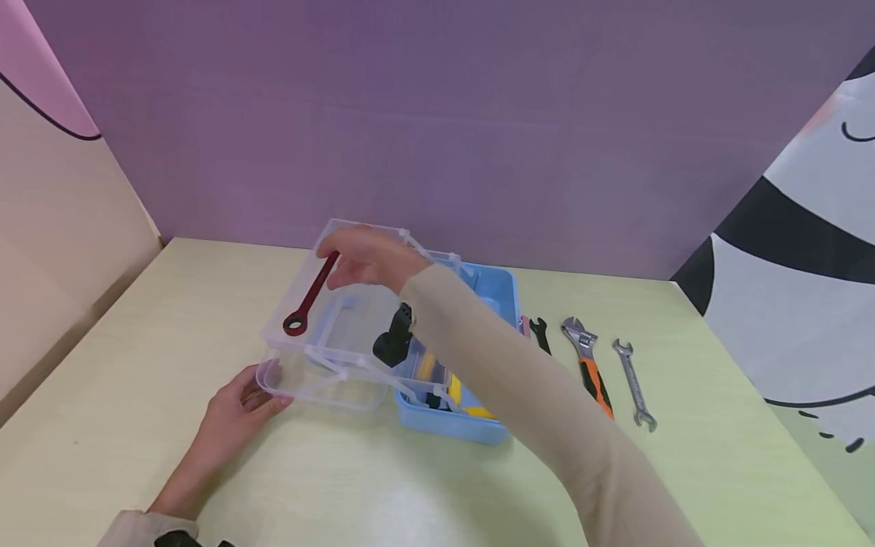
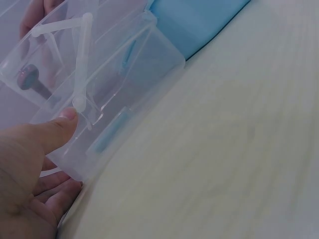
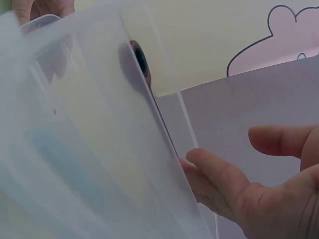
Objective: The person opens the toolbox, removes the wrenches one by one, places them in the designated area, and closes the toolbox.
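Note:
In the head view, a dark red ring wrench (image 1: 316, 292) slants across the upper clear plastic tray (image 1: 270, 327) of a toolbox with a blue base (image 1: 451, 427). My right hand (image 1: 372, 257) is over this tray, fingers at the wrench's far end. The right wrist view shows that hand's thumb (image 3: 279, 139) spread well apart from the fingers, which touch near the tray wall. With my left hand (image 1: 235, 410) I grip the outer end of the lower clear tray (image 1: 342, 393), thumb (image 2: 62, 124) at its rim and fingers underneath. My right forearm hides part of the blue base.
Right of the box lie a pink-handled item (image 1: 525, 325), a black wrench (image 1: 539, 333), an adjustable wrench (image 1: 593, 372) with an orange and black handle, and a silver open-end wrench (image 1: 636, 384). Yellow items (image 1: 456, 389) sit in the base. A purple wall (image 1: 478, 152) stands behind.

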The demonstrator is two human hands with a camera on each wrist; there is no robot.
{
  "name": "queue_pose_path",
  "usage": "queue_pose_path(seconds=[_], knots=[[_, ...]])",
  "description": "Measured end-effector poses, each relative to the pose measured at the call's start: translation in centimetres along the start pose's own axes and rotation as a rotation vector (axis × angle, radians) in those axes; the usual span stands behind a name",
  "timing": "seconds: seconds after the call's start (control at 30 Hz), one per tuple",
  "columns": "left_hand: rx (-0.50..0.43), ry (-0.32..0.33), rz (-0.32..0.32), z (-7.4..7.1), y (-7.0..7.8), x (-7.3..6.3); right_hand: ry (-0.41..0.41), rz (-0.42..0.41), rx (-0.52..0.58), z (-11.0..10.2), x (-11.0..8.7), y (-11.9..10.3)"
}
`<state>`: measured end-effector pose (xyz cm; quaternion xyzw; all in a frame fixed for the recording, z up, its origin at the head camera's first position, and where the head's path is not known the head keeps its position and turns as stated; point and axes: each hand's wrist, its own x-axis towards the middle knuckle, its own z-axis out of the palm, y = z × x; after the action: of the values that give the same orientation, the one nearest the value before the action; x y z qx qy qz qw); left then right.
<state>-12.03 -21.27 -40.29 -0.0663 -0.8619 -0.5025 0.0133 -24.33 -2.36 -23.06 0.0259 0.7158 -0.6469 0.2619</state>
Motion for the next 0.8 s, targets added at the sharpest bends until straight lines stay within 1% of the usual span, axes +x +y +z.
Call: queue_pose_path(seconds=[0.13, 0.33, 0.47, 0.67, 0.8], knots=[[-0.008, 0.007, 0.002, 0.2, 0.0, -0.1, -0.014, -0.004, -0.019, 0.5, 0.2, 0.3], [-0.034, 0.018, 0.018, 0.1, -0.2, -0.3, 0.032, -0.002, -0.027, 1.0, 0.4, 0.7], [-0.030, 0.030, 0.024, 0.0, -0.3, -0.3, 0.046, -0.012, -0.043, 1.4, 0.7, 0.7], [-0.020, 0.044, 0.031, -0.3, -0.5, -0.3, 0.074, -0.041, -0.103, 2.0, 0.8, 0.8], [-0.033, 0.046, 0.026, -0.2, -0.5, -0.2, 0.099, -0.049, -0.140, 2.4, 0.8, 0.9]])
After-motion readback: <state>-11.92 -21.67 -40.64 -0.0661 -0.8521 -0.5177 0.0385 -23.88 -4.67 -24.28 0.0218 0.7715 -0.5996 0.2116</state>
